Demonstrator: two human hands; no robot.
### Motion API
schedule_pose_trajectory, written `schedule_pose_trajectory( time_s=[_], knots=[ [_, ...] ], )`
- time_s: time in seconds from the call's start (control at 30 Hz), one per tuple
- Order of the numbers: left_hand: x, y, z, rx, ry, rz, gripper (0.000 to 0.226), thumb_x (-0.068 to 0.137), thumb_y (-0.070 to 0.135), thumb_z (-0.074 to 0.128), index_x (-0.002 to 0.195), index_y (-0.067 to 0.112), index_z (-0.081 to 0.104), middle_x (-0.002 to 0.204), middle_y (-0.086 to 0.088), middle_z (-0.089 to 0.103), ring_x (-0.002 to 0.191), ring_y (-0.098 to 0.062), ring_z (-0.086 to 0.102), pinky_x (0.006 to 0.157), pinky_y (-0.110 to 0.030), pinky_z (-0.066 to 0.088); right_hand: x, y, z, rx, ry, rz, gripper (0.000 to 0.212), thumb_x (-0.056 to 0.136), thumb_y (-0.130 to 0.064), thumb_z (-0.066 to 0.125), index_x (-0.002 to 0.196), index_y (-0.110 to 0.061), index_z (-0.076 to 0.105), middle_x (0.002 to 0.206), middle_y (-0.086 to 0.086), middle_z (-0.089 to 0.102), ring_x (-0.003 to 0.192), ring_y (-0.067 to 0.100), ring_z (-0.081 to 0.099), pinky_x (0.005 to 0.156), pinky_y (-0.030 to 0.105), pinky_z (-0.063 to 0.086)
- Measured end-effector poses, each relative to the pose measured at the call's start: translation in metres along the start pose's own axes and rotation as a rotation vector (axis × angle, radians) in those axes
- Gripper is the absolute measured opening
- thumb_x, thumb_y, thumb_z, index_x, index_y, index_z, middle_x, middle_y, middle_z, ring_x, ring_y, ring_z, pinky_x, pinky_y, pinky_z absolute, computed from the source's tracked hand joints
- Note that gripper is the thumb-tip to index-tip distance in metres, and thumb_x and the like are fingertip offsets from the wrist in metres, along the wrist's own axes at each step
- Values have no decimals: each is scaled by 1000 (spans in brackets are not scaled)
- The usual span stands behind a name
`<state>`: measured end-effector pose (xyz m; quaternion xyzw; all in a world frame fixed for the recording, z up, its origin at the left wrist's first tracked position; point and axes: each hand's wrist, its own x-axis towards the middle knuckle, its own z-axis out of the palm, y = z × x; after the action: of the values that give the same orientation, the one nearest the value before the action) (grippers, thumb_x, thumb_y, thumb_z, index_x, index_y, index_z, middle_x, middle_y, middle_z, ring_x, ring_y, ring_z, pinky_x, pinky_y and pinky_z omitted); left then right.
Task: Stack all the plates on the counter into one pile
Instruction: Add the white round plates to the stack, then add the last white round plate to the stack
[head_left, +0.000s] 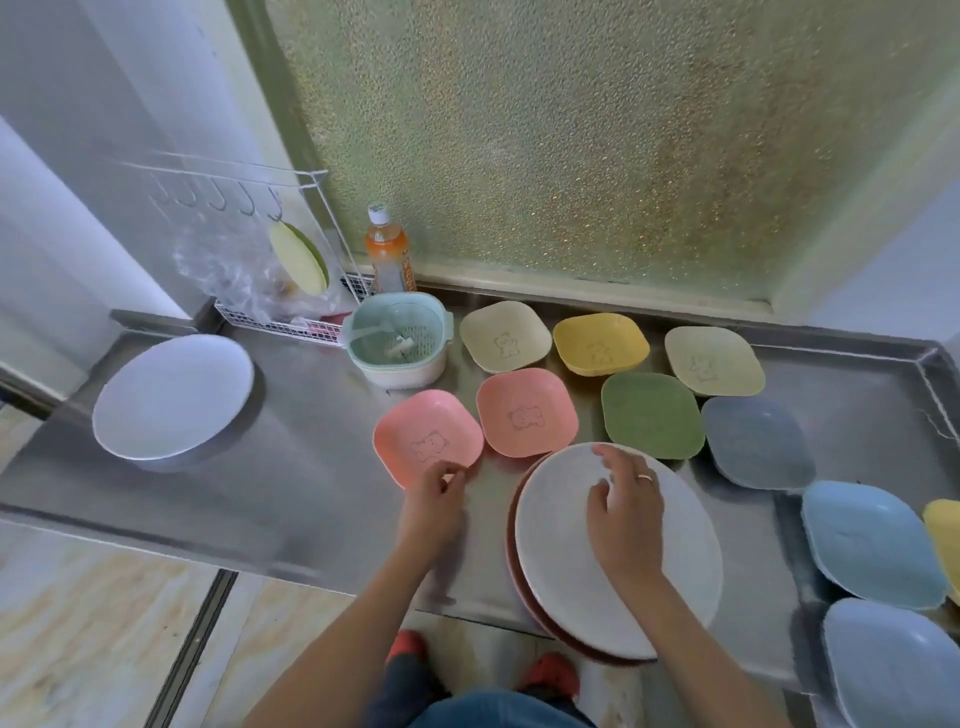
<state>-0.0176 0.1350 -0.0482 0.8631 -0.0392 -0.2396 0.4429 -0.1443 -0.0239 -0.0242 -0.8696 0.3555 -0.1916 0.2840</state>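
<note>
Left hand (436, 486) pinches the near rim of the near pink dish (427, 436), thumb and fingers together on its edge; lift it level and clear of its pink neighbour (525, 410) before you carry it right. Right hand (626, 512) lies flat, fingers apart, on the big white plate (597, 582) topping the near pile at the bench (311, 499) edge. Other plates sit scattered; one white plate (171, 395) far left.

Two pink plates (428, 439) with bear outlines, a green plate (652, 414), white plate (618, 551) over red.
</note>
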Motion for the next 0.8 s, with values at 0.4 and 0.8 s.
schedule_pose_trajectory(
  time_s=[0.4,0.8],
  knots=[
    [66,-86,-226,247,503,-201,28,88,18,46,115,18,53,109,-6,64,95,-31,60,71,-32,39,20,-175,167,195,-498,-385,24,87,-5,49,96,-18,67,88,0,68,85,17,60,74,30,45],
    [146,-160,-365,71,325,-537,57,87,18,58,128,-2,25,133,-24,33,110,-44,51,89,-43,43,19,-298,313,149,-863,-72,37,92,-14,41,128,-19,42,104,9,62,91,26,59,76,29,42]
  ],
)
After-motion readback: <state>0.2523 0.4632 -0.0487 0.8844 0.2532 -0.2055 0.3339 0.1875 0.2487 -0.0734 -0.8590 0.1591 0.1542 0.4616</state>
